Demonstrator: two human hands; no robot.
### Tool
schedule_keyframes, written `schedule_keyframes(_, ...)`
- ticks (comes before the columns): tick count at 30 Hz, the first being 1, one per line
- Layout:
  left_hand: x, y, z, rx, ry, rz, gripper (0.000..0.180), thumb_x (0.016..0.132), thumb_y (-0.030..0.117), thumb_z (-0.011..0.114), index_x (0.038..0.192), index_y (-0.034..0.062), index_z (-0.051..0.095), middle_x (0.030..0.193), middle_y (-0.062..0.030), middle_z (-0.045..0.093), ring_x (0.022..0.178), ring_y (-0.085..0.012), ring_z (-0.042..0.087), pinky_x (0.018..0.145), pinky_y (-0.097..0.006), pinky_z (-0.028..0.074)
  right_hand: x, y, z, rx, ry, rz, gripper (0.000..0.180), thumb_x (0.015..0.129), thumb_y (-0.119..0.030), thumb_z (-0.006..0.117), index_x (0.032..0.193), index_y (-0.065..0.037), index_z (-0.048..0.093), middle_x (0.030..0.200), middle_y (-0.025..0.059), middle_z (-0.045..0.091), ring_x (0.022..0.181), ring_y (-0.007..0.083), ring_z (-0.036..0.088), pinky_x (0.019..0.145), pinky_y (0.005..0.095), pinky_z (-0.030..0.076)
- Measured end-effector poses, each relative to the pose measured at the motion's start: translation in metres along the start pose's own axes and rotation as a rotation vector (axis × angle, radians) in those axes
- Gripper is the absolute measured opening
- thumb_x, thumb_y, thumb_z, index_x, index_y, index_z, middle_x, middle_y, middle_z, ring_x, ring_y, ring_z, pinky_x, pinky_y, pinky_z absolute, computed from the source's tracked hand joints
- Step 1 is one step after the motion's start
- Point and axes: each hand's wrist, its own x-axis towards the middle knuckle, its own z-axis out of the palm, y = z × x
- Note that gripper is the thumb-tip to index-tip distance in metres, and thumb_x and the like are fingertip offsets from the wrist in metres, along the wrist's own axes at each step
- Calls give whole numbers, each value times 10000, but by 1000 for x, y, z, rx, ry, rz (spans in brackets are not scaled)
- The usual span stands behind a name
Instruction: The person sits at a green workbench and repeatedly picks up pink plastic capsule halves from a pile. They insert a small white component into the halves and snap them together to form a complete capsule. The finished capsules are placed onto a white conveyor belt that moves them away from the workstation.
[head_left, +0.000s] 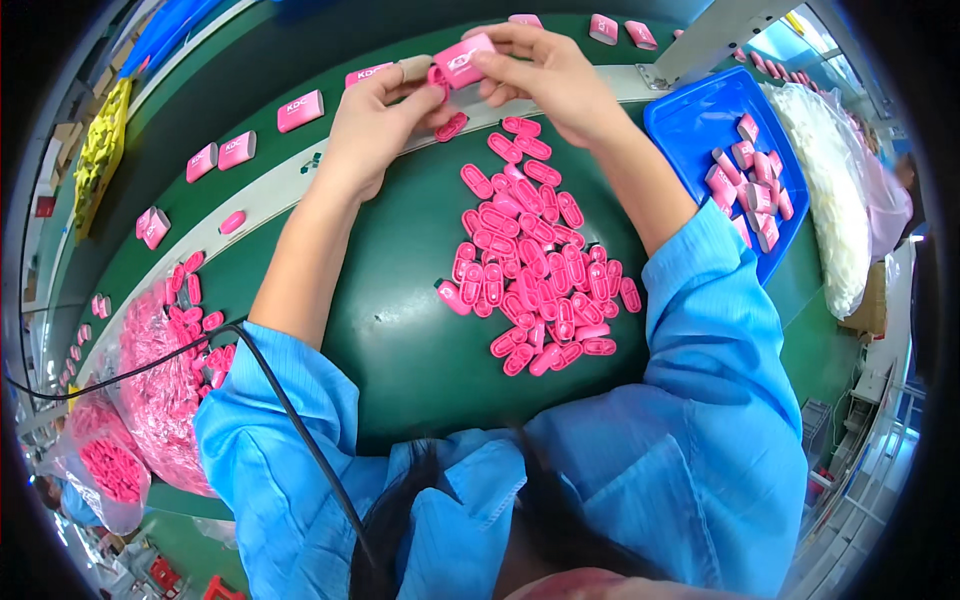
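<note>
Both hands are raised over the far edge of the green work surface (400,330). My right hand (545,75) grips a pink box-shaped plastic case (464,60) from the right. My left hand (375,120) pinches the same case from the left, with a taped fingertip on top. A pile of several small pink oval caps (535,270) lies on the green surface below my hands. One loose cap (451,126) lies just under the case.
A blue tray (700,130) with several pink cases sits at the right. Finished pink cases (300,110) ride on the dark green conveyor belt (250,70) beyond. A clear bag of pink caps (160,380) lies at the left, a bag of white parts (830,190) at the right. A black cable (270,380) crosses my left sleeve.
</note>
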Motion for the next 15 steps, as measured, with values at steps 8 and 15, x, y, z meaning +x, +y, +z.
schedule_keyframes(8,2,-5,-8,-79,-29,-20,330,914,103,674,1212,-19,605,1080,-118,698,926,-159,690,869,-271,563,-5,11,-1,78,-11,6,293,913,-120,685,1150,33,608,1000,96,688,872,151,685,778,264,556)
schedule_keyframes(15,2,-13,-4,-58,52,112,289,852,75,743,1107,-27,653,986,-115,726,874,-130,686,790,-248,555,-5,16,2,62,-24,-13,276,916,-87,672,1150,35,589,1025,115,694,897,172,693,831,272,567)
